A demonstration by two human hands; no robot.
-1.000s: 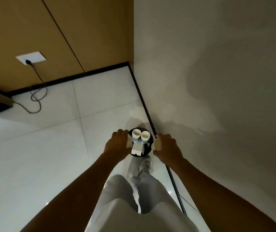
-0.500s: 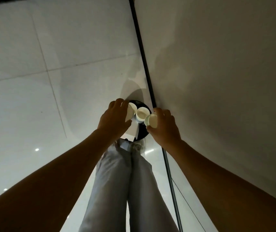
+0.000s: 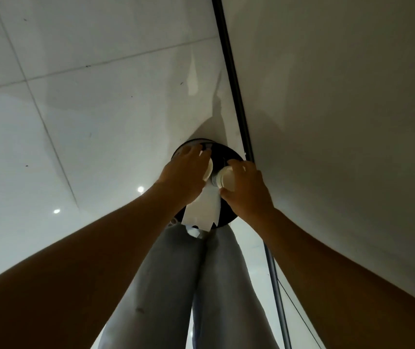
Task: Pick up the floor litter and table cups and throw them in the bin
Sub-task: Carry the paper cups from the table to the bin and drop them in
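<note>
The bin (image 3: 222,153) is black and round, plain, with no pattern on it. The two paper cups, one in the left hand (image 3: 209,170) and one in the right hand (image 3: 225,181), are white. The sheet of paper (image 3: 202,210) is white too, with no print visible. The trousers (image 3: 188,285) are pale grey. The floor tiles (image 3: 88,109) are glossy white with thin dark joint lines and some small dark specks. The wall (image 3: 340,109) is plain off-white, and the skirting strip (image 3: 234,79) along it is black.
</note>
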